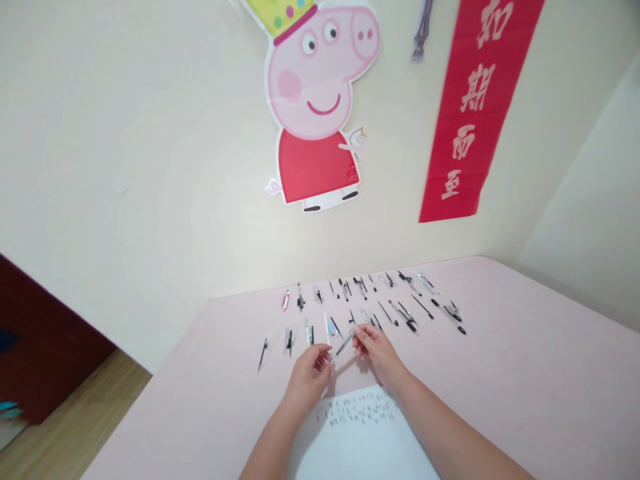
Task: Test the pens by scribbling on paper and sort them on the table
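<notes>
Over the pink table (525,373), both of my hands hold one pen (345,343) between them. My left hand (309,377) pinches its near end with closed fingers. My right hand (377,352) pinches the far end, also closed. The pen is clear with a dark core and lies slanted. A white sheet of paper (360,437) with small dark scribbles lies just below my hands. Several pens and pen parts (400,310) lie in rows beyond my hands.
A cream wall stands right behind the table, with a cartoon pig sticker (320,107) and a red banner (475,107) with characters. A dark red cabinet (40,347) and wooden floor (75,420) are at the left, past the table's edge.
</notes>
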Demonstrator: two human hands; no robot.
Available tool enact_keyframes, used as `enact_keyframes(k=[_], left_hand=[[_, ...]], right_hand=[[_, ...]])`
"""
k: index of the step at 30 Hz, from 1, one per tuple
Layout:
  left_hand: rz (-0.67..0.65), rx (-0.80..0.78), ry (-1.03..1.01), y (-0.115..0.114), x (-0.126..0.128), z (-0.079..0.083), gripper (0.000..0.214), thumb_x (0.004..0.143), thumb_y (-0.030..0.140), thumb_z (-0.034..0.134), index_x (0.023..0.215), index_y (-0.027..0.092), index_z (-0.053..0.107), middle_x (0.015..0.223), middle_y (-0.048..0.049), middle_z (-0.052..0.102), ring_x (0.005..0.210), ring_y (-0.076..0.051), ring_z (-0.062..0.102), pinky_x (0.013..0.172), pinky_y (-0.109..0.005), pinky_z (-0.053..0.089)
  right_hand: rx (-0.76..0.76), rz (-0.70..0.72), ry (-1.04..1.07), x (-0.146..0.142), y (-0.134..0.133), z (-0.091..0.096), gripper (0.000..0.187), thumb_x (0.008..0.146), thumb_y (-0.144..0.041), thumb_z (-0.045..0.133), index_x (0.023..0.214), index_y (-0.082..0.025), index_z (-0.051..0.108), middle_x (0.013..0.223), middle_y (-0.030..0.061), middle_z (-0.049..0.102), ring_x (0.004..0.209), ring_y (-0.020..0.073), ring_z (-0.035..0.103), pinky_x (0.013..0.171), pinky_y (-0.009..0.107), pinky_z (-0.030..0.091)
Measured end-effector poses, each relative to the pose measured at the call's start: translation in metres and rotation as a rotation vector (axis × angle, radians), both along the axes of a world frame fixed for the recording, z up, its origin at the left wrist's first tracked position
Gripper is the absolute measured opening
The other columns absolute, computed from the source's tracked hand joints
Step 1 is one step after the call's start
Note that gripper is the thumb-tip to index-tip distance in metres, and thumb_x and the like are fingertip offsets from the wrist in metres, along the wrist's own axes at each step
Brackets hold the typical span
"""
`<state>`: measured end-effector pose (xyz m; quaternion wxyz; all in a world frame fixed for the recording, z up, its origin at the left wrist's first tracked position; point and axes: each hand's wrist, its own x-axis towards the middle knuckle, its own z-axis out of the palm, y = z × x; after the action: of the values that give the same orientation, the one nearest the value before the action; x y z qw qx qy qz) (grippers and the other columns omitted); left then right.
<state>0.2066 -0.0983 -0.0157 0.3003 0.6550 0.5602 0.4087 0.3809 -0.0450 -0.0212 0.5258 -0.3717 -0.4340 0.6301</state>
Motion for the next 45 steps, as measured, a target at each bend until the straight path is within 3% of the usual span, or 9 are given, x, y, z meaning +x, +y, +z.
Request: enact_keyframes(k=[5,11,24,38,45], left_hand=[[-0.020,0.170,0.217,-0.007,0.005,0.000,0.031,0.075,0.012,0.048,0.105,0.018,0.054,0.089,-0.0056,0.056,0.081,-0.018,0.054,0.073,-0.032,0.044],[-0.005,0.205,0.329,-0.013,0.008,0.002,0.018,0.086,0.023,0.044,0.100,0.020,0.055,0.089,-0.0064,0.056,0.083,-0.020,0.055,0.076,-0.034,0.045],[0.012,0.220,0.311,-0.017,0.007,0.013,0.019,0.088,0.023,0.042,0.083,0.019,0.059,0.082,-0.0053,0.057,0.078,-0.018,0.056,0.069,-0.029,0.043],[0.018,0.177,0.272,-0.013,0.004,0.003,0.021,0.088,0.025,0.041,0.083,0.019,0.060,0.078,-0.0058,0.062,0.076,-0.019,0.058,0.069,-0.030,0.044],[0.013,0.183,0.256,-0.012,0.002,0.002,0.024,0.089,0.029,0.041,0.092,0.019,0.063,0.086,-0.0079,0.065,0.083,-0.020,0.059,0.075,-0.033,0.046]], right_hand=[[-0.043,0.018,0.044,0.000,0.002,-0.004,0.039,0.063,-0.051,0.072,0.066,-0.015,0.058,0.058,-0.0001,0.060,0.046,0.0081,0.050,0.042,0.019,0.033],[-0.099,0.051,0.092,0.000,0.000,0.001,0.039,0.060,-0.049,0.075,0.071,-0.014,0.061,0.059,0.0012,0.061,0.048,0.0094,0.053,0.042,0.019,0.036],[-0.083,0.092,0.039,0.000,-0.002,0.001,0.040,0.057,-0.050,0.077,0.065,-0.014,0.060,0.054,-0.0011,0.059,0.044,0.0073,0.049,0.042,0.019,0.032],[-0.084,0.104,0.035,0.002,-0.001,0.001,0.038,0.057,-0.048,0.077,0.064,-0.015,0.059,0.055,-0.0011,0.059,0.045,0.0068,0.048,0.042,0.018,0.031],[-0.092,0.090,0.066,0.000,-0.003,0.005,0.039,0.056,-0.048,0.078,0.064,-0.015,0.059,0.055,-0.0018,0.058,0.044,0.0064,0.047,0.042,0.018,0.033]])
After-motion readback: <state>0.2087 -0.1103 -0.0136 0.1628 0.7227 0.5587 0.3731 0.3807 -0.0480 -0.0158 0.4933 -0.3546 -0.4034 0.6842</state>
